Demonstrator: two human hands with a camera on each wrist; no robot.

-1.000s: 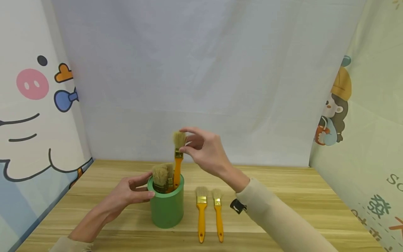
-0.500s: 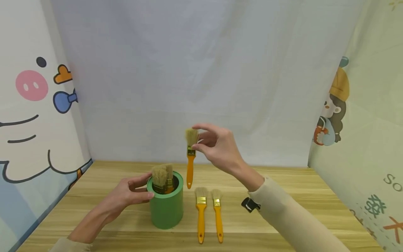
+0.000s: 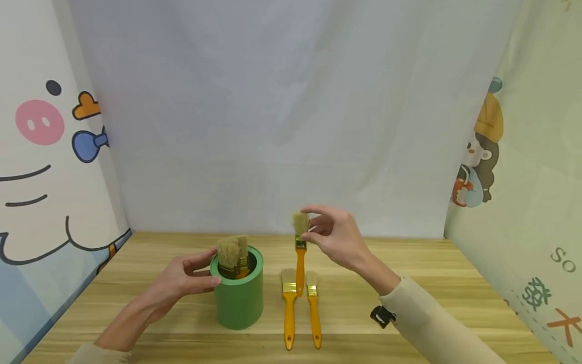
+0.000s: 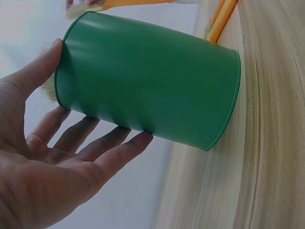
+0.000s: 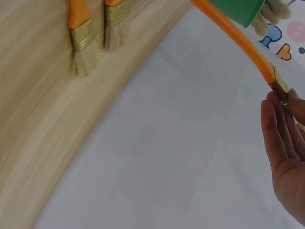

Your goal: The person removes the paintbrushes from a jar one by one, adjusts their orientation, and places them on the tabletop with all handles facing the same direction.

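My right hand [image 3: 338,237] pinches a small paintbrush [image 3: 300,263] at its metal ferrule, bristles up and orange handle hanging down. That handle [image 5: 233,36] also shows in the right wrist view. The green can [image 3: 239,303] stands upright on the wooden table, and several paintbrushes [image 3: 229,253] stick out of it bristles up. My left hand [image 3: 186,278] holds the can at its left side, with the thumb at the rim and the fingertips against the wall [image 4: 143,81]. Two paintbrushes lie on the table right of the can, a wider one [image 3: 289,318] and a narrower one [image 3: 314,321].
The wooden table [image 3: 400,293] reaches back to a pale cloth backdrop [image 3: 291,126]. Printed cloth walls stand at the left [image 3: 41,212] and right [image 3: 523,202]. A small black device [image 3: 383,316] shows at the right sleeve.
My right hand has lifted the small paintbrush out of the can, carried it rightward and lowered it over the two lying brushes. The left hand has stayed on the can.
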